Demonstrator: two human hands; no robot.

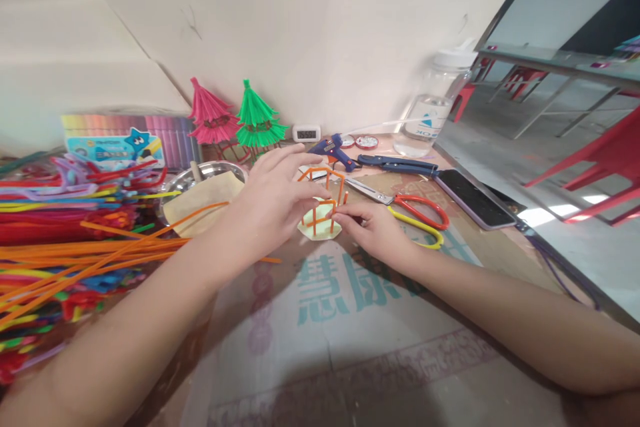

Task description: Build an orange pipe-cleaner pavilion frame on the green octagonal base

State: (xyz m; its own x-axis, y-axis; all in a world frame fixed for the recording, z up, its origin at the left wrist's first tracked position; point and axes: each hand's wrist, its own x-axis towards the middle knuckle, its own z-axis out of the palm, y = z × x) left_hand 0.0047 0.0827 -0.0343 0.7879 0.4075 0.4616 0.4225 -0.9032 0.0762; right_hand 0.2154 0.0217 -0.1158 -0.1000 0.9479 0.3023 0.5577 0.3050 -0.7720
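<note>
A small frame of orange pipe cleaners [343, 180] stands on a pale green, many-sided base [320, 236], with upright posts and bars joining their tops. My left hand [273, 197] curves over the frame's left side, its fingertips at the front top bar; the hand hides part of the frame. From the right, my right hand [375, 230] pinches a front post of the frame between thumb and forefinger. Just behind my right hand lie scissors [423, 208] with red and yellow handles, blades pointing left.
Bundles of pipe cleaners [90, 253] cover the left side, beside a metal bowl [173, 190]. Along the back are felt pens [170, 137], pink [213, 113] and green [260, 117] trees, a clock [306, 133], glue gun [333, 150] and bottle [430, 107]. Pliers [397, 164] and a phone [475, 199] lie right.
</note>
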